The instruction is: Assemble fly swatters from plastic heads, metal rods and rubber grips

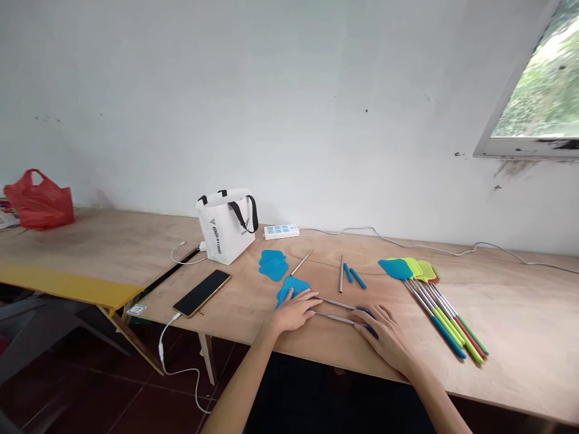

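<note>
Your left hand (296, 311) lies flat, fingers spread, pressing on the blue swatter head (289, 288) near the front edge of the table (520, 337). Two metal rods (337, 317) run rightward from under it to your right hand (386, 334), which rests flat and uncurled over their blue grips (370, 313). Assembled swatters (429, 301) lie just right of it.

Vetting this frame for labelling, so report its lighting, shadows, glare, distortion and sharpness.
Head view: soft, even daylight, with the window at upper right washed bright. Only faint shadows lie under the left hand and right hand. There is a slight sheen on the phone screen. The wide-angle lens bows the table at its far edge. The hands and the blue swatter are sharp, with no motion blur.
</note>
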`<state>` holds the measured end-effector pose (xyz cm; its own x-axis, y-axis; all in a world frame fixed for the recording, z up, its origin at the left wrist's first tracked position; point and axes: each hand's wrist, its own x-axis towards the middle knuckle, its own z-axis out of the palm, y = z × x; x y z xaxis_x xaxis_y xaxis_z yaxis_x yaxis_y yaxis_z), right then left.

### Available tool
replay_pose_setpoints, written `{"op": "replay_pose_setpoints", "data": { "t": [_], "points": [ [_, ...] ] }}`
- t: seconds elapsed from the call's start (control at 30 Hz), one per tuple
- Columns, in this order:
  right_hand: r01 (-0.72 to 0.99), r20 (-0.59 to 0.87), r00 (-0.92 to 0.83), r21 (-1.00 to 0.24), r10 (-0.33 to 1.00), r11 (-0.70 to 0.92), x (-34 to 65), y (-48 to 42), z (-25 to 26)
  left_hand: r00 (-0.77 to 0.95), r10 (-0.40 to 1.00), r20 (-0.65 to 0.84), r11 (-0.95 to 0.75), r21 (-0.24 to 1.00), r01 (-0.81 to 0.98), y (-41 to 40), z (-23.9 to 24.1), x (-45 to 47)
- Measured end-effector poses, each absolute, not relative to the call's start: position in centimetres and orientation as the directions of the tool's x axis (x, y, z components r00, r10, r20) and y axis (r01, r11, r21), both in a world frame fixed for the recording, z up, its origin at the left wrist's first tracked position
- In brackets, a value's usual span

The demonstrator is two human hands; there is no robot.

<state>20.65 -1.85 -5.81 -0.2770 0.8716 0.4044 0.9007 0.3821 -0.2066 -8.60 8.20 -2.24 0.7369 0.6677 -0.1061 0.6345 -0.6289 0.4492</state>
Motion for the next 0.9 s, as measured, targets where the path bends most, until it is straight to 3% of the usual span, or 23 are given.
{"op": "replay_pose_setpoints", "data": {
  "t": [0.17, 0.37, 0.53, 0.9],
  "points": [
    [0.929, 0.398, -0.183, -0.229, 0.899, 0.290, 21.6, -2.1, -5.7, 0.719, 0.692, -0.069, -0.635, 0.417, 0.651, 7.8, -2.2, -8.3],
    [0.955, 0.407, -0.152, -0.175, 0.901, 0.240, 21.4, -1.8, -6.5, 0.648, 0.738, 0.190, -0.659, 0.413, 0.629, 6.8, -3.5, -5.2],
    [0.964, 0.399, -0.114, -0.175, 0.910, 0.198, 21.5, -1.5, -7.0, 0.649, 0.705, 0.285, -0.703, 0.398, 0.589, 6.9, -4.6, -4.4],
    [0.919, 0.353, -0.007, -0.367, 0.935, 0.145, 22.7, -1.6, -6.4, 0.618, 0.717, 0.322, -0.695, 0.401, 0.597, 6.8, -4.6, -4.8]
  ]
}}
